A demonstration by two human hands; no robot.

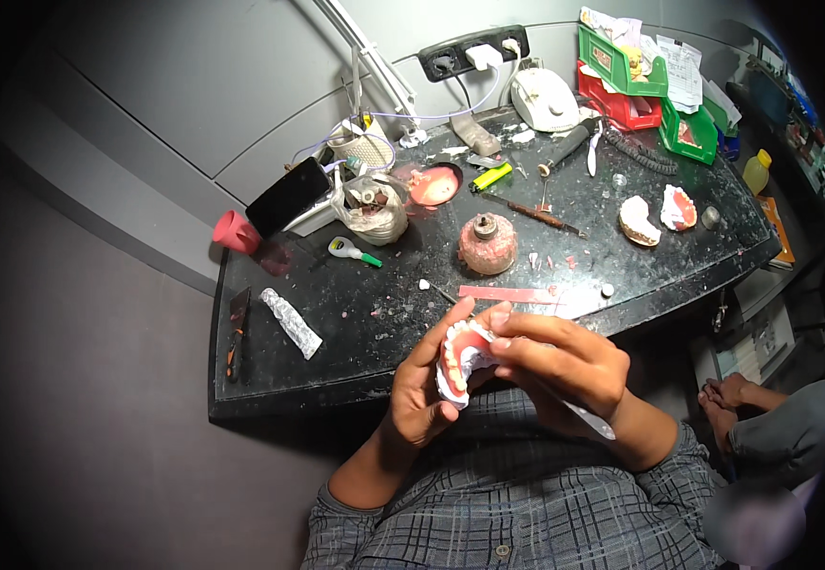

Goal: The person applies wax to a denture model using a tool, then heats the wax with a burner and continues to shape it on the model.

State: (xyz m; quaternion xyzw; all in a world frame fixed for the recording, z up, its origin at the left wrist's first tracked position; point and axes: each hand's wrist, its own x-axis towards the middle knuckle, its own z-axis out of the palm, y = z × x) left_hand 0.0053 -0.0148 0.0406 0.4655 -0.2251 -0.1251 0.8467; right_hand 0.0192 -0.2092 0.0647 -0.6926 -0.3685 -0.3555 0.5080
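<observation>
My left hand (415, 388) is closed around a dental model (458, 366), a white plaster cast with pink wax and a row of pale teeth. My right hand (574, 366) reaches over from the other side, its fingertips touching the wax and teeth. A spatula (591, 420) with a pale flat blade sticks out below the right palm, gripped by the lower fingers; its handle is hidden. Just beyond the left fingertips shows a thin dark rod (444, 294); I cannot tell whether it belongs to the spatula. A pink wax strip (508, 294) lies past both hands.
A wax-crusted burner (488, 244) stands mid-table, with a brown-handled knife (536, 216) and yellow lighter (491, 177) behind. Two more dental models (639, 220) sit right. At left are a phone (287, 197), pink cup (235, 232) and crumpled tube (291, 323). Another person's feet (721, 404) show right.
</observation>
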